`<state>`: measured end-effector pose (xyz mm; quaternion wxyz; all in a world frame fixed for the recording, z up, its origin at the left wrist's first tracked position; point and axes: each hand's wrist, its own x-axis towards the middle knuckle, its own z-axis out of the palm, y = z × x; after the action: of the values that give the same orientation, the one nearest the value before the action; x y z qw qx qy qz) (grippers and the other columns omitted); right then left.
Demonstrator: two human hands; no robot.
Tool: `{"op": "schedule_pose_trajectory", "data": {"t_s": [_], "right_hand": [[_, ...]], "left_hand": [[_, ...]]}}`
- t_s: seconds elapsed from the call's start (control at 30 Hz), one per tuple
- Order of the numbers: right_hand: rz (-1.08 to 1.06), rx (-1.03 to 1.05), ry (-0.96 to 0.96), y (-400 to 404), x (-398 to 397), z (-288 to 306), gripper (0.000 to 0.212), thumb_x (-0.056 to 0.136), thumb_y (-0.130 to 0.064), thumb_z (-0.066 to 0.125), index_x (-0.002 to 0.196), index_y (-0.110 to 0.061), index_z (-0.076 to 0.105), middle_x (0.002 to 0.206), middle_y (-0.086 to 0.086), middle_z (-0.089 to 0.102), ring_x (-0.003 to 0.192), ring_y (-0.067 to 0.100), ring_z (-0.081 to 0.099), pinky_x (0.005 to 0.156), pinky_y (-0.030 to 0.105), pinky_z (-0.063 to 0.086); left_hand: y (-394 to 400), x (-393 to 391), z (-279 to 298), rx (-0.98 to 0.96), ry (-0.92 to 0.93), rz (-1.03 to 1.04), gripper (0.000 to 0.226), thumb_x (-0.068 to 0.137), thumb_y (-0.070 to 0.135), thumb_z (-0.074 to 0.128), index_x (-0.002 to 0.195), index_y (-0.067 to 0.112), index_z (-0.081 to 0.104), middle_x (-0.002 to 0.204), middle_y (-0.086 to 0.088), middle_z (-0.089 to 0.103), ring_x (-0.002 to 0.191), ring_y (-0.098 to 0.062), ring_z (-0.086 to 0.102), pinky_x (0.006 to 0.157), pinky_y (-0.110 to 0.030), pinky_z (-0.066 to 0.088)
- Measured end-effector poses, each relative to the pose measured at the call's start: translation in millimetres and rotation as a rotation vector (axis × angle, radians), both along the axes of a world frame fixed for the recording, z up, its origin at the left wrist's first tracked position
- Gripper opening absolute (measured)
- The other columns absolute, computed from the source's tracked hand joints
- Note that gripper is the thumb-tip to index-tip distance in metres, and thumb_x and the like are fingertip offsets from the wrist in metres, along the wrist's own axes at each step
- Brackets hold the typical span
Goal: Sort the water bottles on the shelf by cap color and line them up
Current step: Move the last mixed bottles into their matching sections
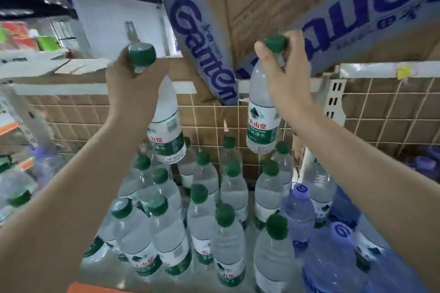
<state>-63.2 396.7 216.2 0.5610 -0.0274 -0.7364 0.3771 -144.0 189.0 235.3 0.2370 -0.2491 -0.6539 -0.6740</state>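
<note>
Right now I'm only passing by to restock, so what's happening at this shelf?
A person holds up two green-capped bottles, the left hand gripping one and the right hand the other, both by the neck. Below on the shelf, green-capped bottles stand grouped, with blue-capped bottles to their right.
</note>
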Motion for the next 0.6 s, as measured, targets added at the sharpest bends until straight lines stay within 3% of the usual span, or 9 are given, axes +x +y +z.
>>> {"op": "schedule_pose_trajectory", "data": {"t_s": [0.17, 0.23, 0.33, 0.43, 0.5, 0.6], "right_hand": [[-0.025, -0.077, -0.185, -3.6, -23.2, -25.9, 0.027, 0.094, -0.037, 0.059, 0.104, -0.018, 0.044, 0.088, -0.014, 0.053, 0.080, -0.004, 0.051, 0.069, 0.004, 0.036], [-0.031, -0.088, -0.292, -5.5, -30.6, -35.7, 0.034, 0.093, -0.039, 0.060, 0.112, -0.013, 0.047, 0.092, -0.014, 0.056, 0.083, -0.005, 0.052, 0.067, 0.003, 0.036], [-0.091, -0.038, -0.476, -1.7, -41.0, -50.7, 0.045, 0.088, -0.042, 0.065, 0.116, -0.010, 0.050, 0.105, 0.004, 0.063, 0.097, 0.018, 0.058, 0.075, 0.025, 0.042], [-0.123, 0.022, -0.677, -2.6, -40.8, -62.4, 0.051, 0.081, -0.044, 0.072, 0.116, -0.012, 0.054, 0.110, 0.006, 0.064, 0.101, 0.024, 0.060, 0.087, 0.040, 0.050], [-0.139, 0.063, -0.809, -4.3, -38.7, -69.6, 0.051, 0.079, -0.045, 0.073, 0.117, -0.015, 0.054, 0.111, 0.003, 0.063, 0.100, 0.023, 0.060, 0.085, 0.039, 0.051], [-0.125, 0.034, -0.994, -6.3, -35.8, -77.8, 0.034, 0.082, -0.034, 0.073, 0.101, -0.019, 0.049, 0.093, 0.000, 0.057, 0.085, 0.019, 0.056, 0.065, 0.027, 0.042]], "left_hand": [[-1.9, -44.6, -32.2, -0.091, -0.195, -0.133, 0.022, 0.080, 0.019, 0.072, 0.072, 0.029, 0.055, 0.072, 0.008, 0.054, 0.066, -0.009, 0.047, 0.065, -0.023, 0.038], [-5.8, -56.5, -40.8, -0.181, -0.272, -0.171, 0.014, 0.080, 0.022, 0.074, 0.076, 0.028, 0.062, 0.074, 0.010, 0.061, 0.069, -0.008, 0.053, 0.068, -0.022, 0.041], [-12.6, -74.0, -56.4, -0.388, -0.372, -0.210, 0.015, 0.076, 0.022, 0.078, 0.089, 0.019, 0.072, 0.082, 0.000, 0.068, 0.072, -0.014, 0.059, 0.069, -0.026, 0.046], [-15.6, -87.3, -73.0, -0.595, -0.412, -0.130, 0.029, 0.071, 0.027, 0.081, 0.096, 0.015, 0.072, 0.090, -0.005, 0.072, 0.078, -0.020, 0.065, 0.073, -0.032, 0.053], [-15.4, -89.8, -81.9, -0.745, -0.415, -0.089, 0.028, 0.070, 0.033, 0.082, 0.090, 0.017, 0.071, 0.082, -0.001, 0.070, 0.078, -0.020, 0.065, 0.065, -0.030, 0.052], [-11.3, -91.1, -94.1, -0.910, -0.405, -0.106, 0.025, 0.070, 0.030, 0.081, 0.081, 0.013, 0.066, 0.072, -0.004, 0.063, 0.059, -0.017, 0.056, 0.044, -0.021, 0.039]]}}
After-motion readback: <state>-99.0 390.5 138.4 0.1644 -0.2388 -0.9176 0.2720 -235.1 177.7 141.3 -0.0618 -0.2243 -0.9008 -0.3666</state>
